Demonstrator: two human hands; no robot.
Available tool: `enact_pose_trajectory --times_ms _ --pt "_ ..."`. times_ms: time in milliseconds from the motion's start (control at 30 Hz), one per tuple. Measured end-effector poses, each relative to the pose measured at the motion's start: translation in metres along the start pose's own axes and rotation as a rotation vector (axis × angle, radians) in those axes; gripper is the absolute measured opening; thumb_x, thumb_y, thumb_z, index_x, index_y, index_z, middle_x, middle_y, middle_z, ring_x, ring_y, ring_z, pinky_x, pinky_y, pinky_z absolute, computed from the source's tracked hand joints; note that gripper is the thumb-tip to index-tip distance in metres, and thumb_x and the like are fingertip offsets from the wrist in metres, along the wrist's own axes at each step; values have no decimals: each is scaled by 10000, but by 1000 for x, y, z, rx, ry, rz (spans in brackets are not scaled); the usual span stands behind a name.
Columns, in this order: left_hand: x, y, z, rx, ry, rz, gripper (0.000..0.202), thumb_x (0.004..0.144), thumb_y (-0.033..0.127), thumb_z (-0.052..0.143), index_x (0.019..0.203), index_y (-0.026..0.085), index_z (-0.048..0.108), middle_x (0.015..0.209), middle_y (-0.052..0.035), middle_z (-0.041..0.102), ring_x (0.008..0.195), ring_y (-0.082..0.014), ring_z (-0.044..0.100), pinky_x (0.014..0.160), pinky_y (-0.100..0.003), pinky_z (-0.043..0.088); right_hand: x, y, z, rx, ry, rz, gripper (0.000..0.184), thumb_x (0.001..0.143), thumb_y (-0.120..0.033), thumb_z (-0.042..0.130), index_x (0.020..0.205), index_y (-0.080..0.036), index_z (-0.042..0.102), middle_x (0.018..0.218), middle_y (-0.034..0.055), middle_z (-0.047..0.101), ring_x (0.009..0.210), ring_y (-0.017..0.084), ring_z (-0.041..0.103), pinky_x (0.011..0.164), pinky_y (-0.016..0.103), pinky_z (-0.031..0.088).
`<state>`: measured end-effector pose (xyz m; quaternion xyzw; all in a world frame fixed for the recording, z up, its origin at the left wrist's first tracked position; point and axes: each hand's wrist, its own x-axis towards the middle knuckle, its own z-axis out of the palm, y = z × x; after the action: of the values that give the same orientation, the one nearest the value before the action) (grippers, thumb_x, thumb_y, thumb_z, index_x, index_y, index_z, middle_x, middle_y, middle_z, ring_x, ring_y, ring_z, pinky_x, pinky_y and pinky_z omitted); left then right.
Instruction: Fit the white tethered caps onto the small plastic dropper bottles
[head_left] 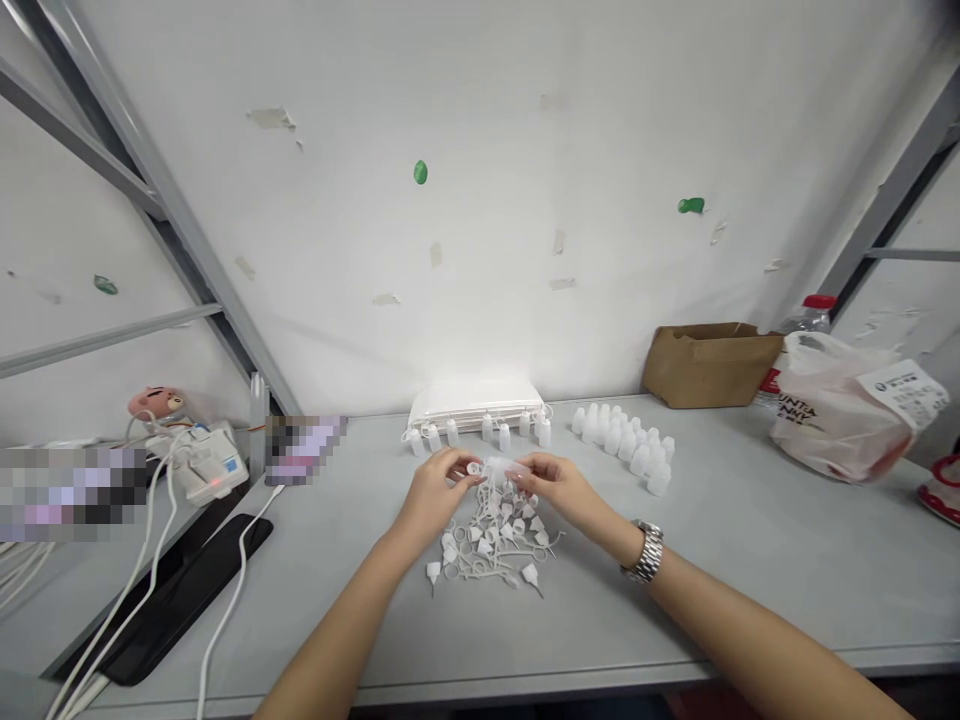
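Over a heap of small white plastic parts [487,540], my two hands are close together. My right hand [551,482] pinches a small translucent plastic bottle [504,467], which lies on its side with its neck toward the left. My left hand [444,485] is closed on a white ring strap [474,468] at the bottle's neck end. The heap holds looped straps, white caps and needle tips [531,575]. Just behind, several capped bottles [504,437] stand in a loose row. Rows of uncapped bottles [622,437] stand to the right.
A white flat stack [476,397] lies against the wall. At the right are a cardboard box [712,365] and a plastic bag [840,420]. A black phone [187,600], a white cable [234,600] and a power strip [214,465] lie at the left on the grey table [337,620].
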<state>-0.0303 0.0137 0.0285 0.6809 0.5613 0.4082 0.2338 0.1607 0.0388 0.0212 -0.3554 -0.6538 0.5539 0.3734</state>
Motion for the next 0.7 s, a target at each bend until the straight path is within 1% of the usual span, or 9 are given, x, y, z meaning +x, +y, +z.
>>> enact_pose_trajectory --times_ms 100,200,333,433,533,633,700 --pt "-4 1 6 109 19 114 112 723 187 526 807 216 594 858 -5 586 783 -142 566 738 -281 447 -3 2 4 -156 -4 -65 302 730 -450 569 825 -166 609 689 8 574 629 130 501 584 257 402" --pt "-7 -1 9 206 37 178 160 737 131 496 837 217 585 867 -7 580 832 -147 561 750 -284 449 -6 3 6 -287 20 -132 285 758 -440 541 853 -180 610 728 15 585 670 138 510 620 262 412" --pt "-8 -5 12 337 55 251 252 735 57 440 873 219 575 890 -13 585 822 -148 576 718 -290 468 -8 0 9 -423 51 -187 242 766 -401 550 856 -182 604 752 21 586 692 144 518 642 264 421" --pt "-8 -8 13 416 71 336 282 734 25 424 901 207 561 918 -23 618 855 -159 580 746 -309 468 -9 2 10 -531 75 -229 230 778 -384 540 865 -180 601 757 31 587 701 154 523 653 278 423" --pt "-8 -11 13 503 74 420 233 762 47 445 904 189 563 868 -29 651 811 -169 590 746 -331 464 -9 6 10 -619 100 -275 224 799 -378 514 873 -182 592 758 35 589 709 161 526 677 298 422" --pt "-7 -14 11 573 37 495 176 788 105 478 908 178 586 798 -34 662 748 -173 591 693 -329 464 -9 10 9 -702 102 -347 203 817 -351 499 892 -180 579 756 38 586 701 160 521 717 324 414" --pt "-6 -16 9 578 21 535 166 796 140 494 920 181 596 758 -28 663 717 -166 588 665 -318 462 -9 12 8 -769 94 -417 192 829 -318 488 929 -177 572 757 46 581 705 165 515 732 342 407"
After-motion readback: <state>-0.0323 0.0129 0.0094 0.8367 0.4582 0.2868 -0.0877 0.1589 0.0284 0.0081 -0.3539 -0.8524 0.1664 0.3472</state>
